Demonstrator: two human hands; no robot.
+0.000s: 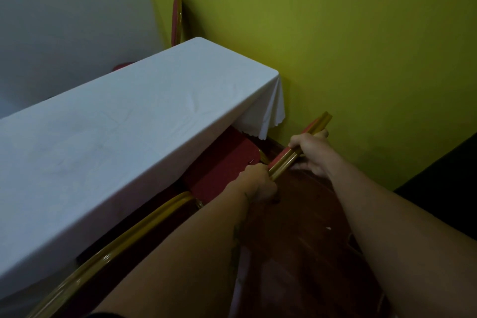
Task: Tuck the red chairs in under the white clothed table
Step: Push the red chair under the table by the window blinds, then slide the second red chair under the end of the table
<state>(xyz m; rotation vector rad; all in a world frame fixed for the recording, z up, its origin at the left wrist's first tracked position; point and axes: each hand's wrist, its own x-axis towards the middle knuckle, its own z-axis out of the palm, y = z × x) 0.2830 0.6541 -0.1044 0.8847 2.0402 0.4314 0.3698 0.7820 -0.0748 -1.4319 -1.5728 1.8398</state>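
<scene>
A long table under a white cloth [124,131] runs from lower left to upper right. At its near right corner stands a red chair with a gold frame; its red seat [222,165] sits partly under the cloth's edge. Both my hands grip the gold top rail of that chair's back [304,139]: my left hand [258,183] at the rail's lower end, my right hand [309,152] higher up. A second red chair's gold back rail [124,240] lies along the table's near edge at lower left. A third red chair's back [177,20] rises behind the table's far end.
A yellow-green wall [335,33] stands close on the right, just beyond the held chair. A grey wall [64,8] is behind the table. The floor [304,235] is dark reddish wood. A dark shape [444,178] fills the right edge.
</scene>
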